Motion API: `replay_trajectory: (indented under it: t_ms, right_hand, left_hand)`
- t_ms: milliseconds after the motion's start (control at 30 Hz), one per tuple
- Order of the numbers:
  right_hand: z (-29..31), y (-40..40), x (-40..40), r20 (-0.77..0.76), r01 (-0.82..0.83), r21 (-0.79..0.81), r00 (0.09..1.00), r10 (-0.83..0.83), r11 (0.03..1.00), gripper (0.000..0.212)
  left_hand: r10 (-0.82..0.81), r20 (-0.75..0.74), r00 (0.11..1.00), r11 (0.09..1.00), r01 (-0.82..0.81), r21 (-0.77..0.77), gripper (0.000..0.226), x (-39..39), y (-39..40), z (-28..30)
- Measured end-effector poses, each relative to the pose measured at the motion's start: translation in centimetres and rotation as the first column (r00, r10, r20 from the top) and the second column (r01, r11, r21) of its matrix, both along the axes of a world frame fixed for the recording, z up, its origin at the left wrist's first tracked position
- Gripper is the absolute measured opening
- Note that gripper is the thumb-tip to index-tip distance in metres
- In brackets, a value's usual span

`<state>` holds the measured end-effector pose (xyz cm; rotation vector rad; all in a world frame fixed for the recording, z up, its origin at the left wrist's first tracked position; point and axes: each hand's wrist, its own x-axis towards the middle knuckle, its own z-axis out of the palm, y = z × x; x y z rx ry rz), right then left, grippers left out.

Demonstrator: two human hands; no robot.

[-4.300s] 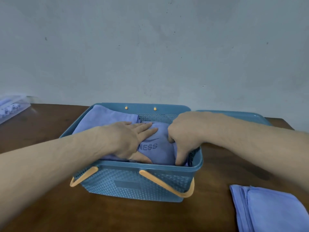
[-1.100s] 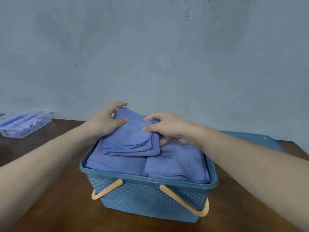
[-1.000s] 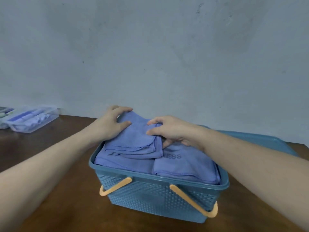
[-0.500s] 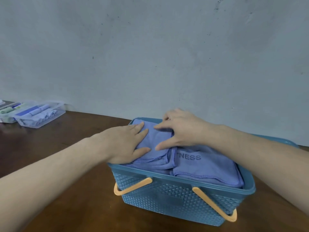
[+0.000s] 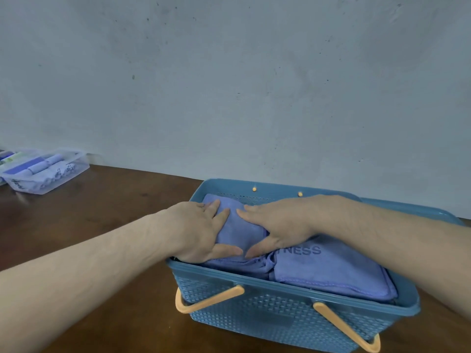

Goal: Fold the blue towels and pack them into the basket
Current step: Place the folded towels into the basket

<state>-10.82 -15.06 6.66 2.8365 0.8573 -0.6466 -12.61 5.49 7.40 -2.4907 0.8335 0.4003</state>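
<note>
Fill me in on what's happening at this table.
A person is packing folded blue towels into a blue plastic basket with orange handles on a wooden table. Both hands lie flat, the left hand and right hand pressing the top folded towel down on the basket's left side. Beside it lies another folded towel printed "NESS". A clear plastic container sits far left.

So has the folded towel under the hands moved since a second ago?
Yes. The top towel has gone down: it was held above the basket rim, and both hands now press it flat inside.
</note>
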Motion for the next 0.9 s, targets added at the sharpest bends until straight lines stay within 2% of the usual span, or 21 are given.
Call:
replay_trajectory:
  t_ms: [67, 167, 267, 400, 633, 700, 800, 900]
  right_hand:
    - [-0.9, -0.2, 0.0, -0.01, -0.011, 0.025, 1.0, 0.011, 1.0, 0.119]
    - [-2.0, -0.3, -0.3, -0.01, 0.01, -0.024, 1.0, -0.01, 1.0, 0.131]
    - [-2.4, -0.2, -0.6, 0.045, 0.034, -0.005, 0.998, -0.034, 0.999, 0.116]
    - [-1.0, -0.6, -1.0, 0.095, 0.051, 0.122, 0.994, -0.062, 0.991, 0.109]
    - [3.2, -3.6, -3.5, 0.192, 0.002, 0.404, 0.978, -0.087, 0.915, 0.078]
    - [4.4, -5.6, -4.1, 0.217, 0.009, 0.484, 0.968, -0.13, 0.875, 0.067]
    - [4.9, -9.8, -5.1, 0.275, 0.025, 0.49, 0.944, -0.181, 0.871, 0.063]
    - [4.6, -14.9, -6.5, 0.27, 0.05, 0.514, 0.938, -0.216, 0.856, 0.054]
  left_hand:
    - [-0.006, 0.009, 1.0, 1.0, 0.006, 0.003, 0.1, 0.2, -0.2, -0.6]
    - [0.013, 0.015, 1.0, 1.0, -0.013, 0.024, 0.099, 0.3, -0.6, -1.5]
    - [0.05, -0.022, 0.999, 0.998, -0.049, 0.037, 0.099, 0.2, -1.0, -1.2]
    - [0.092, -0.096, 0.991, 0.995, -0.095, -0.022, 0.102, 0.6, -1.4, 1.1]
    - [0.038, -0.01, 0.999, 0.977, -0.04, -0.207, 0.112, 0.5, -2.5, 4.4]
    - [0.039, 0.048, 0.998, 0.949, -0.022, -0.314, 0.097, 0.4, -4.2, 5.1]
    - [0.034, 0.147, 0.989, 0.909, 0.031, -0.415, 0.051, 0.3, -8.5, 5.6]
    - [0.015, 0.153, 0.988, 0.888, 0.057, -0.457, 0.035, 0.4, -14.4, 5.9]
